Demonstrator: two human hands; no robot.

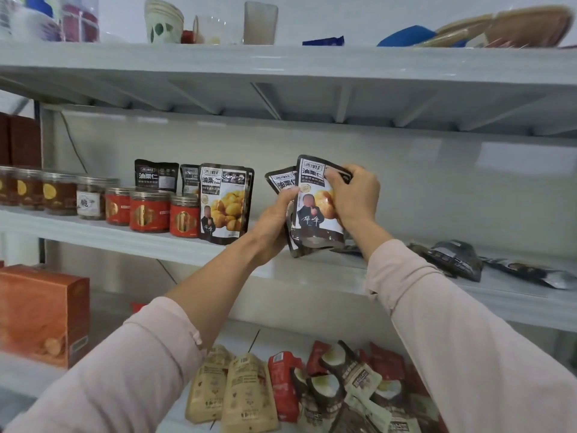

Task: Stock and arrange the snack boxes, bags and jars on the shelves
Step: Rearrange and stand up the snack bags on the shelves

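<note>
Two dark pouches [312, 204] printed "油栗仁" are held upright over the middle shelf [125, 235], the front one showing yellow chestnuts. The left hand [276, 223] has its fingers [288, 195] closed round their left edge, while the right hand [352, 195] pinches the front pouch's top corner. Three matching pouches [224, 204] stand beside three red-labelled jars [150, 210].

Both arms raised fwd, left grip [274, 220] & right grip [354, 195] clenched, sleeves pushed back.
</note>
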